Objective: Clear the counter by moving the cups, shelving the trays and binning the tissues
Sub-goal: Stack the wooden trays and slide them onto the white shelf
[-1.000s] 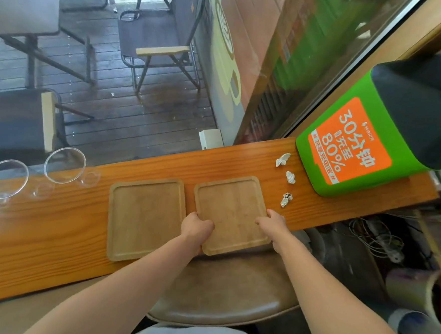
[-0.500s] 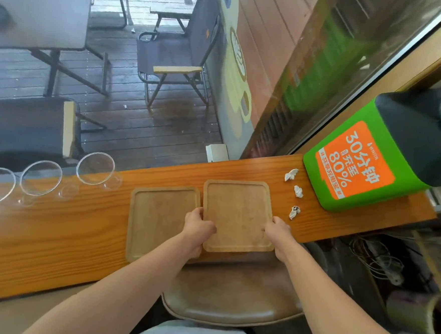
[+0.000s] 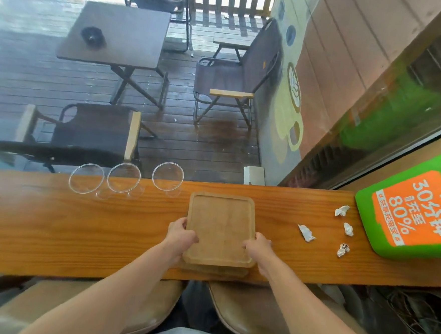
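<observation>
Two square wooden trays are stacked on the wooden counter (image 3: 53, 228). The top tray (image 3: 220, 227) covers the lower tray (image 3: 214, 270), of which only the near edge shows. My left hand (image 3: 181, 232) grips the top tray's left edge and my right hand (image 3: 256, 247) grips its right edge. Three clear glass cups (image 3: 86, 178) (image 3: 123, 177) (image 3: 167, 176) stand in a row at the counter's far edge, left of the trays. Several crumpled white tissues (image 3: 306, 232) (image 3: 342, 210) (image 3: 348, 228) (image 3: 342, 250) lie on the counter to the right.
A green and orange box (image 3: 409, 216) stands at the counter's right end. Two brown stools (image 3: 230, 313) sit under the counter's near edge. Behind the window are a deck with a dark table (image 3: 114, 34) and folding chairs (image 3: 230, 81). Cables (image 3: 417, 316) lie at the lower right.
The right tray has been carried left and set on top of the left tray. The view has shifted, so a third cup and a further tissue now show.
</observation>
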A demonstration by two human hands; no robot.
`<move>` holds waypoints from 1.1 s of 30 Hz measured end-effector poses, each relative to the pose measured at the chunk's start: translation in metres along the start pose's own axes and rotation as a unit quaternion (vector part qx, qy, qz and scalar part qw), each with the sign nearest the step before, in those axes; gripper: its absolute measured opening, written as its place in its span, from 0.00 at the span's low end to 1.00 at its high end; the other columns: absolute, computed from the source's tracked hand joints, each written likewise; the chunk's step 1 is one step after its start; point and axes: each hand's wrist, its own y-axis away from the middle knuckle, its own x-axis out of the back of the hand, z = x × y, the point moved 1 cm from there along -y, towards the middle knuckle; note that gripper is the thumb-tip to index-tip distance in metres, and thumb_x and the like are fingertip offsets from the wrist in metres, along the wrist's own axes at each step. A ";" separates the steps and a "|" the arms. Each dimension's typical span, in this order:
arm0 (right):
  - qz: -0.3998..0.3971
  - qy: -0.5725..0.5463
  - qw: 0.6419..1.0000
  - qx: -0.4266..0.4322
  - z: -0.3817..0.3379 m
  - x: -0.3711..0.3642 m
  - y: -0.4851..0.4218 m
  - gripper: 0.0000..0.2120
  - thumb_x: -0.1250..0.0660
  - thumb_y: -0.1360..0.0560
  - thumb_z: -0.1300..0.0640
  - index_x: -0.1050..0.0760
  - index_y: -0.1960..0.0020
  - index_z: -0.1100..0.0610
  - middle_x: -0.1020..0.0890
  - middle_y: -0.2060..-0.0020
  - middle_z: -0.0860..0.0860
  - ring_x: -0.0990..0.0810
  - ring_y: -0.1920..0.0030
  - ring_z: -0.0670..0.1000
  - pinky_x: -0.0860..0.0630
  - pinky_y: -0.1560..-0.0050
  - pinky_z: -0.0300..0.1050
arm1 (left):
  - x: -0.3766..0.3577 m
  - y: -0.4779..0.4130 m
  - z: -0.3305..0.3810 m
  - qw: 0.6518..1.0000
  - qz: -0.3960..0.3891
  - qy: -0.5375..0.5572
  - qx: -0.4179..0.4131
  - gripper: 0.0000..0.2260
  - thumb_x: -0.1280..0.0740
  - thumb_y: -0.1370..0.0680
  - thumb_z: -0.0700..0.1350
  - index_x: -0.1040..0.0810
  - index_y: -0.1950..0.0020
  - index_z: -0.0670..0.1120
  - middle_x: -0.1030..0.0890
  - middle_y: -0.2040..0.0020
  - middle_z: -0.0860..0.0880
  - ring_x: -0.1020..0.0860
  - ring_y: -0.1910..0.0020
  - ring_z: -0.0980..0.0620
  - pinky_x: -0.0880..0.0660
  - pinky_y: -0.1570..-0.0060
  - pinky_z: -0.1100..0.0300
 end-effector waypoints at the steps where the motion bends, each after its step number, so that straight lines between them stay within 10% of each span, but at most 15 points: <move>1: 0.000 0.004 1.000 0.000 0.000 -0.004 0.000 0.31 0.40 0.19 0.57 0.49 0.20 0.58 0.49 0.21 0.57 0.40 0.24 0.60 0.37 0.27 0.55 | 0.003 -0.002 -0.003 1.000 -0.003 0.001 0.001 0.28 0.30 0.27 0.33 0.32 0.29 0.47 0.30 0.32 0.45 0.28 0.38 0.45 0.25 0.41 0.44; 15: 0.009 0.009 1.000 -0.009 0.005 -0.016 -0.001 0.37 0.35 0.21 0.53 0.51 0.19 0.56 0.51 0.20 0.55 0.43 0.23 0.59 0.38 0.28 0.56 | 0.006 -0.014 -0.021 1.000 0.013 -0.024 0.007 0.30 0.27 0.28 0.35 0.33 0.28 0.45 0.29 0.32 0.44 0.27 0.36 0.44 0.25 0.39 0.45; 33: 0.105 -0.063 0.992 0.007 0.024 -0.043 -0.027 0.38 0.33 0.24 0.42 0.43 0.22 0.56 0.39 0.26 0.55 0.34 0.29 0.59 0.32 0.32 0.56 | -0.017 -0.031 -0.051 0.979 0.126 -0.159 0.003 0.39 0.25 0.35 0.63 0.31 0.31 0.46 0.29 0.36 0.44 0.28 0.38 0.43 0.28 0.37 0.44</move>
